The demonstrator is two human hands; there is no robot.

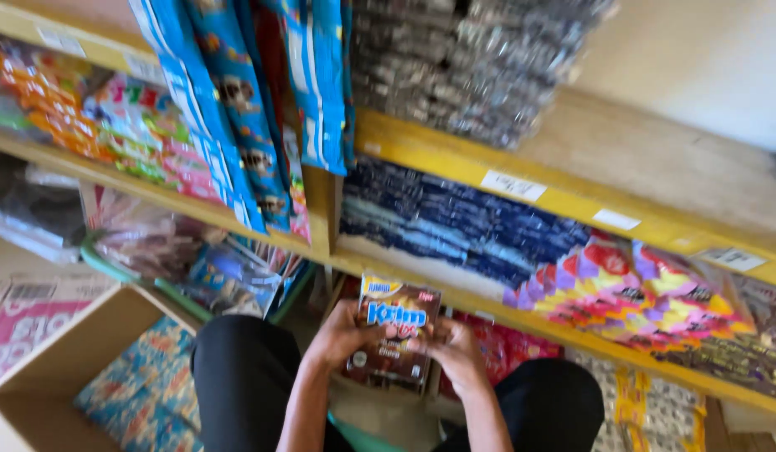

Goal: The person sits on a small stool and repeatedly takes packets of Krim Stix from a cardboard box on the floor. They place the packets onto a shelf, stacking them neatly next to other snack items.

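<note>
While the person crouches before the yellow shelves [455, 155], the head view shows both hands on a stack of brown snack packets [396, 333] held between the knees. Left hand [342, 335] and right hand [456, 350] have fingers clamped around the stack's sides. Stack not yet shelved, judging by its position; the open cardboard box [65, 368] at left holds patterned blue packs [145, 393].

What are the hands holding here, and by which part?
Both hands hold a stack of brown snack sachets: the left hand grips its left edge, the right hand its lower right edge.
</note>
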